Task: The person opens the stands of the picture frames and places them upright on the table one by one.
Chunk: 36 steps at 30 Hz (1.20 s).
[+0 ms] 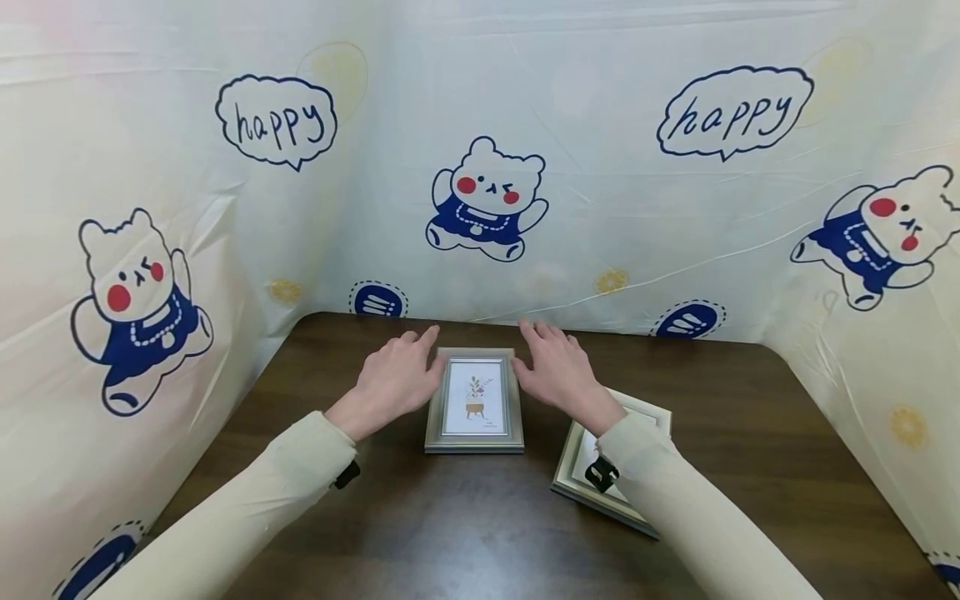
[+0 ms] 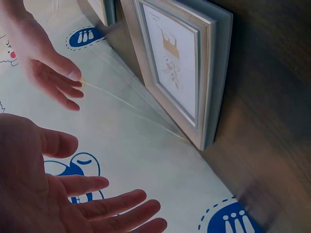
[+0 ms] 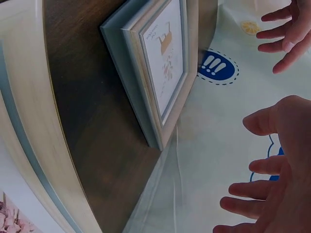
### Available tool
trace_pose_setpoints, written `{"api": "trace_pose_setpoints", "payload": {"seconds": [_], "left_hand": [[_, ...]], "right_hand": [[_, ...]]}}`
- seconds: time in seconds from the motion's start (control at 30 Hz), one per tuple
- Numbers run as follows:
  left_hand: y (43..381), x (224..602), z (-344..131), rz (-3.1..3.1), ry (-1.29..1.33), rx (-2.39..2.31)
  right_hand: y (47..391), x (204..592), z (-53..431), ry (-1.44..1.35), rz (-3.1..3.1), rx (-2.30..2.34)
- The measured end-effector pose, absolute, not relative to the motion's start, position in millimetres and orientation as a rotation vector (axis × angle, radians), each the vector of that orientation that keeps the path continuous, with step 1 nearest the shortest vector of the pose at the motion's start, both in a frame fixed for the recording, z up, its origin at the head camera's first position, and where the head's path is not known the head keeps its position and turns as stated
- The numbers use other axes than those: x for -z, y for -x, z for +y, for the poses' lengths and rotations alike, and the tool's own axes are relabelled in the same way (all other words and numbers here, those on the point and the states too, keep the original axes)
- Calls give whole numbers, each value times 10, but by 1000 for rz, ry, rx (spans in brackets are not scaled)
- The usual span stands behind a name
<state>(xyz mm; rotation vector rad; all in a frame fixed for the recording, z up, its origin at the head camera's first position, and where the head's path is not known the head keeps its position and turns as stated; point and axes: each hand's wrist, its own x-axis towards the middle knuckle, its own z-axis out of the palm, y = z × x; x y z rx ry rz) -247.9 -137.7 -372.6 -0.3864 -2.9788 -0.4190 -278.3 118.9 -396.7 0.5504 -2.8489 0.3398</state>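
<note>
A picture frame (image 1: 512, 421) with a potted-plant print lies face up near the middle of the brown table. My left hand (image 1: 396, 377) hovers by its upper left side, fingers extended and nothing held. By its upper right side is my right hand (image 1: 558, 367), also with fingers spread and holding nothing. Both wrist views show a gap between the hands and this frame (image 2: 206, 73). Under my right forearm a second picture frame (image 1: 567, 467) lies turned at an angle, partly hidden by the sleeve; pink flowers show in its picture (image 3: 12, 216) in the right wrist view.
The dark wooden table (image 1: 420, 517) has rounded far corners. A pale cloth (image 1: 600, 217) printed with bears and "happy" bubbles hangs behind it and on both sides. The angled frame's corner stands close to the right of the middle frame.
</note>
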Motion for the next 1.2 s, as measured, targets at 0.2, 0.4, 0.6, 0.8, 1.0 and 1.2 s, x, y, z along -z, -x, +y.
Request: {"api": "trace_pose_setpoints", "payload": {"seconds": [0.2,0.4,0.6,0.8,1.0,1.2], "left_hand": [[2452,3758,-1390,-3004,382,460],[2446,3843,-1378,-2991,383,499],[2411,3854,-1387,-3014,376,521],[2390,3839,-1425,-3034,396,554],[2346,3924,-1441,-3079,402,650],[2334,3977,-1428,-3073,402,759]], "right_hand": [[2784,4004,1185,-533,-2902,-365],[2809,4075,1206,-545,-2912,-362],[2825,4102,1204,-574,-2910,-386],[2848,4123,1152,-584,-2916,-404],[2845,4191,1120,-581,-2967,-423],[2882,4225,1137,-554,-2986,-436]]}}
